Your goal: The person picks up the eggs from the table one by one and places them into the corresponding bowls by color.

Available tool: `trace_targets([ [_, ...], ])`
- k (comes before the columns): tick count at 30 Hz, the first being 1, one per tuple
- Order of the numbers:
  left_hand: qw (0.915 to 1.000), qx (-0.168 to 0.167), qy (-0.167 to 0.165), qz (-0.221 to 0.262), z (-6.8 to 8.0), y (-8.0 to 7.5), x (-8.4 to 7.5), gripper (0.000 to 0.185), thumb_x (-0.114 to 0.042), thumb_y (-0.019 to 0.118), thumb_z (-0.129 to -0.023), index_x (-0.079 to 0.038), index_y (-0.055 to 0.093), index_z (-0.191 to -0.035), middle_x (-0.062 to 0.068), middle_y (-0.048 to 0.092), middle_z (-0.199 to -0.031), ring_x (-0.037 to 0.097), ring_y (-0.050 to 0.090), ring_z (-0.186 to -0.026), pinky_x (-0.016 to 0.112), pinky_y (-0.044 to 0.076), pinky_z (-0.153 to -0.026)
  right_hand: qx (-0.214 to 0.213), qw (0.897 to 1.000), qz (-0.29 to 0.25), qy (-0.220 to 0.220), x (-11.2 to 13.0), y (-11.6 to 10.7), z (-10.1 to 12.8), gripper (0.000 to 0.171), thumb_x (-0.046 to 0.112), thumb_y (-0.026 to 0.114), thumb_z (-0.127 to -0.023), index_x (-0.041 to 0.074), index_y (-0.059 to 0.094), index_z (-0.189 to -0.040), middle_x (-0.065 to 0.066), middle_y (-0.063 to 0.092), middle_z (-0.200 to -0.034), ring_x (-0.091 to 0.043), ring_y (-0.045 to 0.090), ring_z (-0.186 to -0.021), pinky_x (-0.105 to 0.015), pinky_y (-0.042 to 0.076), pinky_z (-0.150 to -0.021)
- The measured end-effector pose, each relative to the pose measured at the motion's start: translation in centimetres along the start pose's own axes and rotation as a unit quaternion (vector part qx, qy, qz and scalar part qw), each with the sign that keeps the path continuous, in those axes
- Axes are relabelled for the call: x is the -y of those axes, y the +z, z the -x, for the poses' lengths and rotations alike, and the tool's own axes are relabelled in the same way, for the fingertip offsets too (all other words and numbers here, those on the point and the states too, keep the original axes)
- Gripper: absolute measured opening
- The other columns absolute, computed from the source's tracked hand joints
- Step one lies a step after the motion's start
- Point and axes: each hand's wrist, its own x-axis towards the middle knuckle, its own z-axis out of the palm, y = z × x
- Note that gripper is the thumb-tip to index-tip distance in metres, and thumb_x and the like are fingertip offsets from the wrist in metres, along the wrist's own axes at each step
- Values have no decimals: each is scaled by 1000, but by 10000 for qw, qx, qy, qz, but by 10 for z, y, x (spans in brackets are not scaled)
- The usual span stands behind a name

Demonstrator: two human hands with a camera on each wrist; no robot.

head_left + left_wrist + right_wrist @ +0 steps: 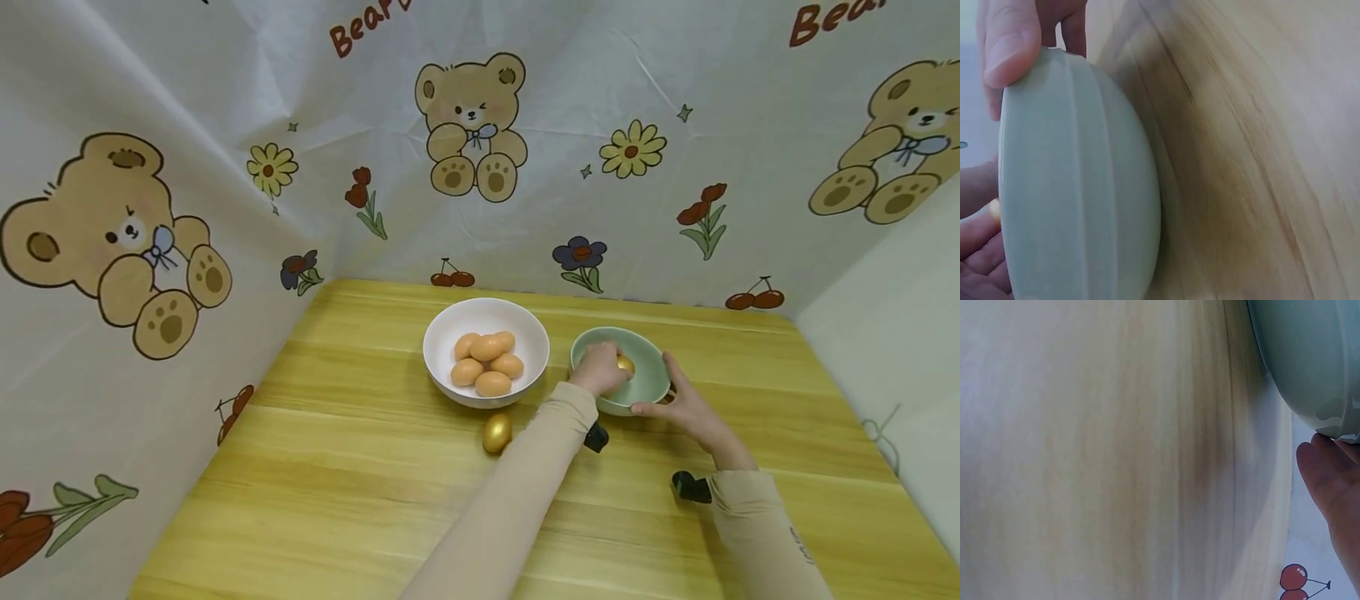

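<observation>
On the wooden counter (360,467) a pale green bowl (651,385) sits at about three o'clock from a white bowl (517,333), the two rims nearly touching. The left hand (600,368) reaches into the green bowl from its seven o'clock side, fingers curled down round a golden egg (626,364) that shows just past the knuckles at the bowl's middle. The right hand (678,402) lies against the green bowl's outer wall at roughly four to five o'clock, fingers spread and nearly straight along the rim, steadying it rather than wrapping it. The left wrist view shows the ribbed green wall close up with a fingertip (1007,47) pressed on its edge; the right wrist view shows the bowl's underside and the palm just beside it. The two hands are thus close together, on either side of the bowl's near rim. The white bowl holds five brown eggs (486,362) heaped together. A second golden egg (497,432) lies alone on the counter at six o'clock from the white bowl, just off its base. A cloth printed with bears (471,125), flowers and cherries walls in the counter at the back and on the left.
</observation>
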Motion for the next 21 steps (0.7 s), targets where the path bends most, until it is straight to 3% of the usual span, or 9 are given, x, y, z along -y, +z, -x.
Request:
trace_targets([
  [3,9997,27,205,-84,1,1,-1,28,-22,71,-82,-7,67,-105,-3,62,-86,7,53,-74,15,41,-60,24,10000,-18,-7,1,0,1,110,20,72,-83,9,-18,-145,-25,-6,-149,-46,14,-131,-61,24,-99],
  [6,9990,57,329,-296,0,3,0,28,-22,72,-81,-7,67,-104,-2,64,-91,6,54,-78,13,41,-63,26,10000,-1,-15,3,0,1,110,20,72,-82,8,-18,-145,-25,-8,-150,-46,12,-132,-61,23,-100],
  [10,9983,111,306,-484,1,6,0,30,-22,74,-80,-8,67,-106,-3,64,-100,6,55,-87,14,43,-70,35,10000,-21,6,3,0,2,110,20,72,-83,7,-17,-145,-24,-6,-150,-45,14,-132,-58,26,-100],
  [17,9965,53,335,-764,3,10,-2,29,-22,78,-75,-10,68,-100,-6,63,-91,6,55,-79,15,42,-66,38,10000,21,-1,6,-1,4,108,18,71,-84,7,-17,-145,-25,-5,-150,-44,18,-131,-55,31,-97],
  [21,9960,151,312,-826,5,9,-3,32,-21,78,-74,-12,68,-103,-7,64,-95,6,56,-82,16,43,-68,63,10000,69,10,7,-1,4,106,17,70,-85,8,-17,-145,-26,-5,-149,-45,19,-130,-53,34,-96],
])
